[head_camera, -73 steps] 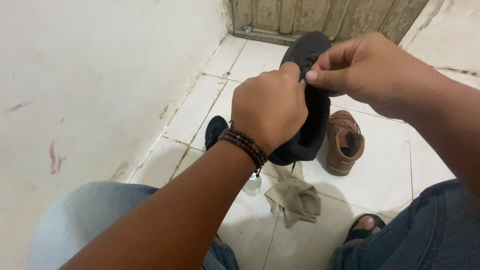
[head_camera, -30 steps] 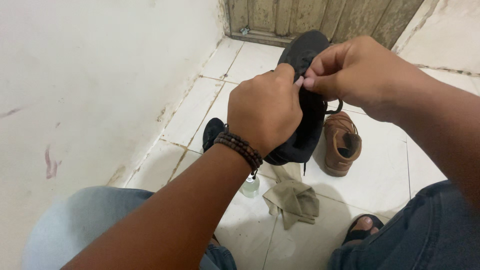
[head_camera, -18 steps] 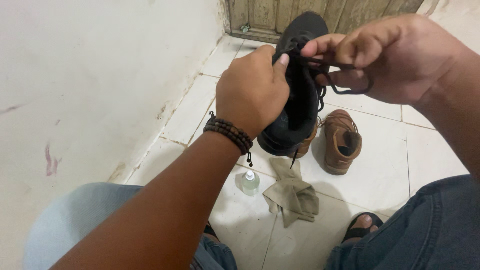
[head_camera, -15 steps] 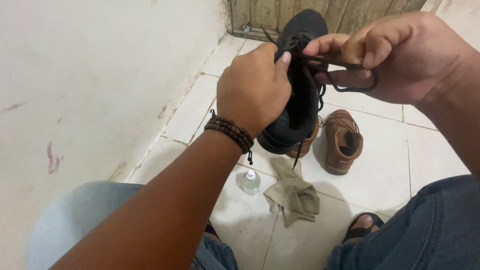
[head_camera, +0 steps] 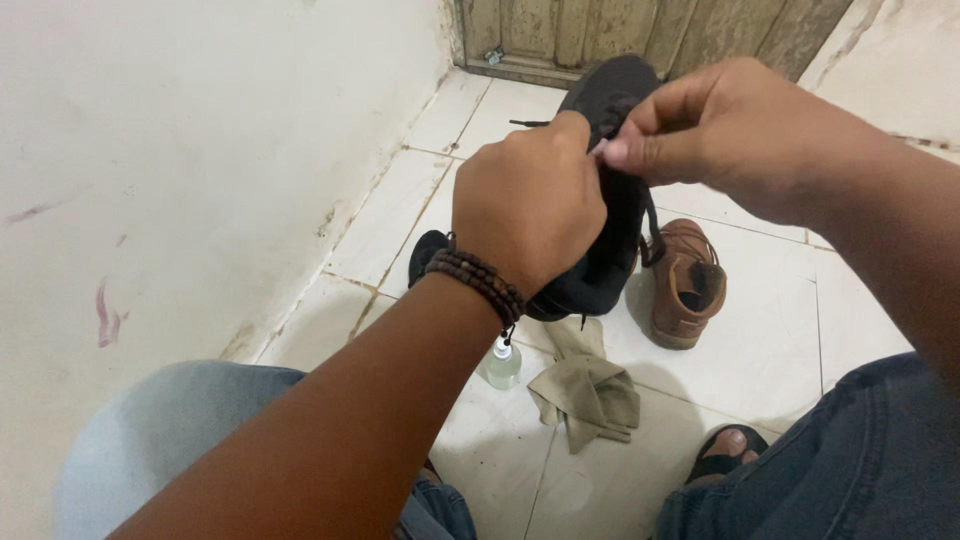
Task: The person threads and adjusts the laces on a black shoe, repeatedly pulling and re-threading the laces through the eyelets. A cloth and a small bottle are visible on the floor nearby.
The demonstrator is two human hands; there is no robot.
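Your left hand [head_camera: 528, 218] gripped the black lace-up fabric shoe [head_camera: 610, 205] in the air above the white tiled floor [head_camera: 760, 350], while your right hand [head_camera: 730, 140] pinched its thin black lace [head_camera: 652, 215] near the tongue. Below lay a brown leather boot [head_camera: 687, 283], a crumpled khaki cloth [head_camera: 588, 388] and a small clear bottle [head_camera: 503, 363].

I see a black shoe [head_camera: 610, 200] with black laces, a brown boot [head_camera: 685, 285], an olive-tan cloth [head_camera: 590, 390], white floor tiles [head_camera: 760, 360] with dark grout, and a brown bead bracelet [head_camera: 480, 285].
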